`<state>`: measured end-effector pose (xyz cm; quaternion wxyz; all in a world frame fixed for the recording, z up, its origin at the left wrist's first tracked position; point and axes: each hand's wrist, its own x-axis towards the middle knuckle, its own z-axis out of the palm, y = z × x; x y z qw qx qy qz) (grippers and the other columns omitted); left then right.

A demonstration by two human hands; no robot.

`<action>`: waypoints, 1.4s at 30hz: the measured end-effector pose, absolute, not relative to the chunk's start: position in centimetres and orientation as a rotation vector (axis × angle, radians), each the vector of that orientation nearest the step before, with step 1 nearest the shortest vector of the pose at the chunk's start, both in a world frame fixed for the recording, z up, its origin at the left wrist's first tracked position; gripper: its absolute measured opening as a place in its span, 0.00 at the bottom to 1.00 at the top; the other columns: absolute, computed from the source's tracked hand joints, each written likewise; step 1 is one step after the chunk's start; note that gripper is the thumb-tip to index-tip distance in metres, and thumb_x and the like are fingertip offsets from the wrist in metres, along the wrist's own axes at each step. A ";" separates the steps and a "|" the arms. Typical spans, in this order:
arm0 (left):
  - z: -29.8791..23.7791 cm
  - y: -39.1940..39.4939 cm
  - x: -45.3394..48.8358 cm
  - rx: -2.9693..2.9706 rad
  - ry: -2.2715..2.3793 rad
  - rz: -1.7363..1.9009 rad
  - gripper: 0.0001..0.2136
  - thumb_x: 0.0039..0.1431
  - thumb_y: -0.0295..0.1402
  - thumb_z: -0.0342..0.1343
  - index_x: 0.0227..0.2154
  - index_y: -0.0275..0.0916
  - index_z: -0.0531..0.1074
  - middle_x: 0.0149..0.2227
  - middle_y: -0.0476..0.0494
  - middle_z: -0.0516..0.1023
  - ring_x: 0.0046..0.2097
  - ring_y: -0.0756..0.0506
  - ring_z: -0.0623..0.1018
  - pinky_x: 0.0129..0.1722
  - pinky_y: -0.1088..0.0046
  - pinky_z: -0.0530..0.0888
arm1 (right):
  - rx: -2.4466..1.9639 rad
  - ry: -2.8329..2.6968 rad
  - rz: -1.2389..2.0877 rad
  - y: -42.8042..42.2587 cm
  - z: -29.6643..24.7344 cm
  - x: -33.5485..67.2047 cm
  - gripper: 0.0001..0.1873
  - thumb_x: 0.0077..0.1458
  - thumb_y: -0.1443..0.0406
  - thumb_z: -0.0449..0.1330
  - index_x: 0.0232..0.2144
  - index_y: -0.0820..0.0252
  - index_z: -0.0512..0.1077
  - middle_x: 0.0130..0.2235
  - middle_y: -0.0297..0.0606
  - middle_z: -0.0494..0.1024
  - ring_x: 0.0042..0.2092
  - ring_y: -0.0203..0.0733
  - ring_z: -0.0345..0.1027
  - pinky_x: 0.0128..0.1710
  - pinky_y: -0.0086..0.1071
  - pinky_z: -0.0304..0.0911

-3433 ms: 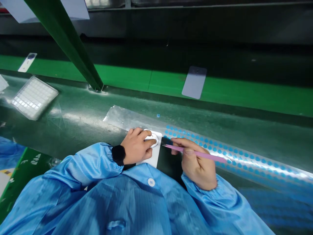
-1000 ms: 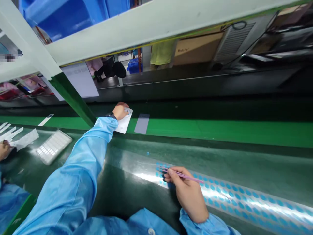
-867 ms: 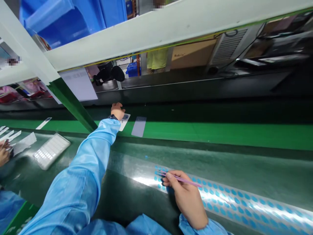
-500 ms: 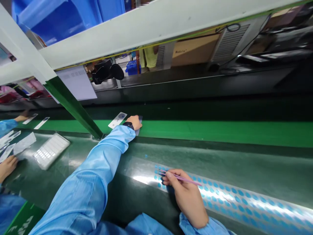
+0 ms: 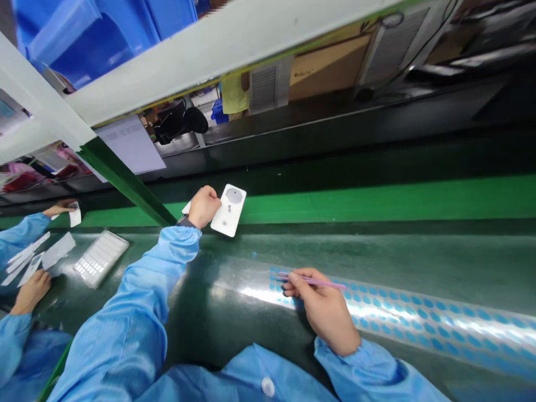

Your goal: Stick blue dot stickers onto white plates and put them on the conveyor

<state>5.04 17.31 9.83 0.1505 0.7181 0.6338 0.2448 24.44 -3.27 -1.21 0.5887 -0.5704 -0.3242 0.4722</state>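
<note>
Our left hand (image 5: 204, 205) is curled shut round one short end of a white plastic cover plate (image 5: 230, 215) w/ a round grey disc on it. It's held up past the far side of the blue-dot sticker sheet (image 5: 419, 321), right by the green conveyor belt (image 5: 377, 204).

Right hand (image 5: 324, 310) sits on the left end of that sheet, fingers pinched narrow on pink tweezers (image 5: 318, 282), tips lying over the first rows of dots. Can't tell if a dot's on the tips, too small tbh.

Well left of the sheet there's a white gridded tray (image 5: 99, 257) on the table (image 5: 419, 262), plus a co-worker's hand (image 5: 31, 290) busy w/ white strips.

What could go wrong imo:
- The plate's only gripped at one end, so the free end could dip or twist out and smack the table edge.
- The tweezer tips are sharp and could scratch the disc if they meet it at an angle.
- Our right sleeve is v close to the sheet, so dragging it across could lift or crease dots.
</note>
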 end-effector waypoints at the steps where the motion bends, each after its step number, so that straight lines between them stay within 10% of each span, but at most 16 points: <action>1: 9.2 15.5 4.3 2.028 1.778 0.702 0.05 0.53 0.25 0.53 0.30 0.40 0.64 0.25 0.53 0.71 0.28 0.50 0.73 0.29 0.76 0.67 | -1.308 -0.734 1.107 -3.3 -1.2 24.4 0.26 0.42 0.43 0.67 0.27 0.59 0.73 0.23 0.39 0.78 0.25 0.41 0.73 0.27 0.34 0.70; 18: 2.4 -1.2 1.1 1.688 1.578 0.398 0.10 0.51 0.23 0.51 0.31 0.43 0.56 0.23 0.58 0.70 0.24 0.51 0.71 0.28 0.76 0.63 | -1.521 -0.973 1.195 -1.9 4.3 26.4 0.26 0.35 0.46 0.71 0.26 0.58 0.71 0.24 0.36 0.77 0.26 0.39 0.72 0.26 0.33 0.71; 30: 1.3 1.0 2.3 2.447 1.137 0.227 0.19 0.46 0.40 0.68 0.41 0.42 0.72 0.48 0.42 0.74 0.55 0.36 0.67 0.48 0.58 0.62 | -1.585 -1.001 1.481 -0.4 3.0 26.2 0.26 0.32 0.47 0.73 0.24 0.60 0.70 0.22 0.38 0.77 0.24 0.39 0.72 0.23 0.30 0.70; 42: -0.4 1.0 2.3 2.455 0.996 0.284 0.18 0.50 0.44 0.66 0.43 0.44 0.76 0.52 0.42 0.76 0.59 0.35 0.63 0.52 0.55 0.55 | -1.650 -0.916 1.577 0.0 2.1 26.5 0.21 0.34 0.54 0.74 0.23 0.62 0.72 0.23 0.41 0.78 0.23 0.37 0.72 0.22 0.28 0.70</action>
